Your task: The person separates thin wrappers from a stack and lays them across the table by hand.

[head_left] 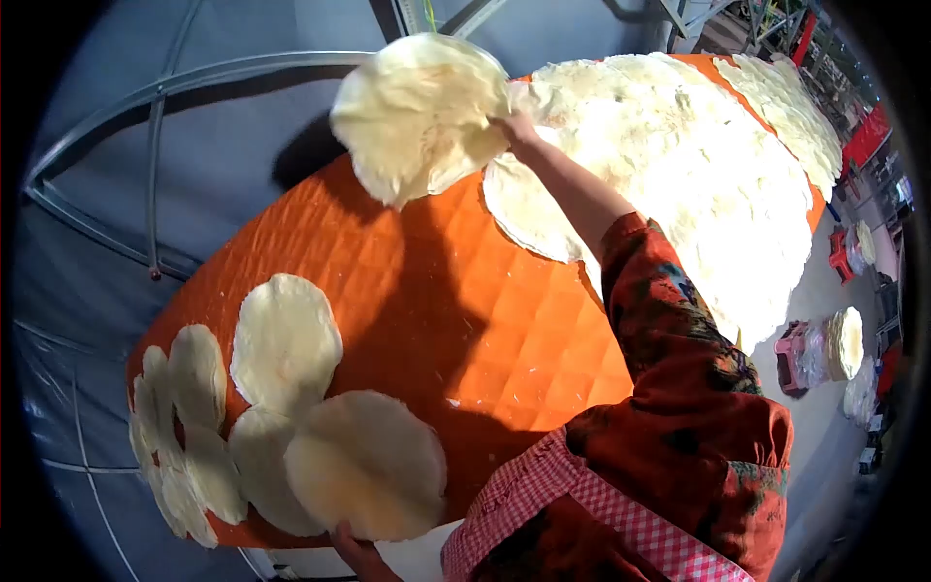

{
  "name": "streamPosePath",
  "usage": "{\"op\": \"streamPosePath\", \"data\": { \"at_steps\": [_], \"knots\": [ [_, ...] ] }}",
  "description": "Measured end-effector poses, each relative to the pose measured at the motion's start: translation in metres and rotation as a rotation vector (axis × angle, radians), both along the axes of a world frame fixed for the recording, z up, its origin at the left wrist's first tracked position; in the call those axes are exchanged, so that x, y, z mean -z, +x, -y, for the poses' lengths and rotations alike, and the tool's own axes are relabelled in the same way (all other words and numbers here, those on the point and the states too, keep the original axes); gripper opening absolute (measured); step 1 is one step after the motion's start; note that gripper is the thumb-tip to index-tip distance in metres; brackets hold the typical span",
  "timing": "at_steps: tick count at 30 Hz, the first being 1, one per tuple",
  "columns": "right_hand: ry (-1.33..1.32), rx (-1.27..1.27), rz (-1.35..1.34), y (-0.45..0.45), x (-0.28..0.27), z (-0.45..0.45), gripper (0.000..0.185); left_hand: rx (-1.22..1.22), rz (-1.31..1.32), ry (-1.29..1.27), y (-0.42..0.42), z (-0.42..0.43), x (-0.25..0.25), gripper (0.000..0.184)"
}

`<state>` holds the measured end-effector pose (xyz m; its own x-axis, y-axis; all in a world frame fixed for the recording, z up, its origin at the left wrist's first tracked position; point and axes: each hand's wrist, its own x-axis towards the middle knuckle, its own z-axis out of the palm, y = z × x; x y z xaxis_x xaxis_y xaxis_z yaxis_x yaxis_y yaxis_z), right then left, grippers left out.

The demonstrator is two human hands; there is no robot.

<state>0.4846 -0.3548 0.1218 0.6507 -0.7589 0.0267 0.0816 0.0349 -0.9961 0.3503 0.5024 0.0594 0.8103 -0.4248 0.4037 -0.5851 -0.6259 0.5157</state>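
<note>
A large round flatbread is raised above the far edge of the orange quilted cloth, its right edge pinched in my right hand. At the near edge, my left hand holds the lower rim of another round flatbread, with the fingertips hidden beneath it. That one overlaps a neighbouring flatbread, and a further round lies just above. Several more rounds overlap at the cloth's left end. On the right, a broad layer of flatbreads covers the cloth.
Metal frame bars curve along the grey wall at the upper left. To the right, a stack of flatbreads stands beside a pink stool on the floor. A red stool is farther back.
</note>
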Motion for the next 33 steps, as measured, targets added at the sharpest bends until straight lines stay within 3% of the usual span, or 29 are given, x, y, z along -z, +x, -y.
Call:
{"op": "streamPosePath", "data": {
  "at_steps": [2, 3, 4, 5, 6, 7, 8, 10, 11, 12, 14, 16, 17, 18, 20, 21, 22, 23, 24, 25, 26, 31, 33],
  "knots": [
    [-0.380, 0.389, -0.141, -0.026, 0.054, -0.042, 0.049, -0.051, -0.051, 0.092, 0.004, 0.015, -0.011, 0.042],
    [-0.315, 0.307, -0.268, -0.042, 0.066, -0.075, 0.050, -0.077, -0.073, 0.137, 0.008, 0.019, -0.017, 0.044],
    [-0.008, 0.130, -0.318, -0.054, 0.085, -0.109, 0.045, -0.062, -0.066, 0.128, 0.013, 0.022, -0.017, 0.043],
    [-0.164, 0.035, -0.312, -0.078, 0.099, -0.155, 0.041, -0.048, -0.059, 0.120, 0.019, 0.024, -0.017, 0.042],
    [-0.119, -0.193, -0.244, -0.095, 0.126, -0.192, 0.036, 0.006, -0.023, 0.057, 0.026, 0.027, -0.011, 0.040],
    [-0.362, -0.387, -0.346, -0.117, 0.114, -0.244, 0.031, -0.074, -0.239, -0.171, 0.025, 0.050, -0.025, 0.036],
    [-0.129, -0.531, -0.319, -0.136, 0.094, -0.294, 0.027, -0.074, -0.407, -0.323, 0.030, 0.076, -0.046, 0.034],
    [-0.334, -0.646, -0.188, -0.147, 0.087, -0.356, 0.028, -0.133, -0.811, -0.790, 0.045, 0.121, -0.081, 0.031],
    [-0.213, -0.692, -0.172, -0.147, 0.072, -0.374, 0.030, -0.226, -1.013, -1.132, 0.054, 0.141, -0.095, 0.029],
    [-0.081, -0.749, -0.157, -0.146, 0.049, -0.392, 0.032, -0.251, -1.020, -1.193, 0.050, 0.151, -0.116, 0.030],
    [-0.084, -0.799, -0.120, -0.152, -0.026, -0.422, 0.037, -0.242, -1.003, -1.300, 0.031, 0.161, -0.163, 0.027],
    [-0.151, -0.886, 0.058, -0.168, -0.083, -0.458, 0.039, -0.275, -1.020, -1.313, 0.021, 0.138, -0.153, 0.025],
    [-0.339, -0.934, 0.132, -0.171, -0.096, -0.477, 0.043, -0.269, -1.012, -1.304, 0.016, 0.127, -0.125, 0.026],
    [-0.626, -0.978, 0.156, -0.171, -0.086, -0.497, 0.062, -0.255, -1.009, -1.292, 0.011, 0.120, -0.098, 0.026],
    [-0.820, -1.090, -0.157, -0.180, -0.080, -0.541, 0.084, -0.065, -1.009, -1.295, -0.015, 0.125, -0.073, 0.030],
    [-0.837, -1.209, -0.261, -0.179, -0.074, -0.552, 0.094, 0.042, -0.733, -0.936, -0.023, 0.119, -0.037, 0.033],
    [-0.951, -1.130, -0.223, -0.176, -0.033, -0.567, 0.087, 0.193, -0.374, -0.525, -0.026, 0.116, -0.029, 0.036],
    [-0.768, -1.182, -0.300, -0.175, -0.024, -0.568, 0.083, 0.256, 0.064, -0.217, -0.029, 0.114, -0.022, 0.040],
    [-0.583, -1.223, -0.378, -0.174, -0.018, -0.567, 0.079, 0.246, -0.552, -0.591, -0.032, 0.117, -0.011, 0.039],
    [-0.550, -1.188, -0.327, -0.177, 0.000, -0.567, 0.077, 0.032, -1.047, -1.118, -0.035, 0.120, -0.001, 0.038],
    [-0.522, -1.150, -0.273, -0.180, 0.022, -0.566, 0.076, -0.051, -1.250, -1.330, -0.034, 0.122, -0.010, 0.039],
    [-0.114, -1.121, -0.264, -0.174, 0.043, -0.558, 0.074, 0.041, -1.197, -1.171, -0.029, 0.121, 0.001, 0.042],
    [-0.240, -1.067, -0.285, -0.178, 0.034, -0.566, 0.074, 0.090, -1.161, -1.161, -0.029, 0.122, -0.004, 0.044]
  ]
}}
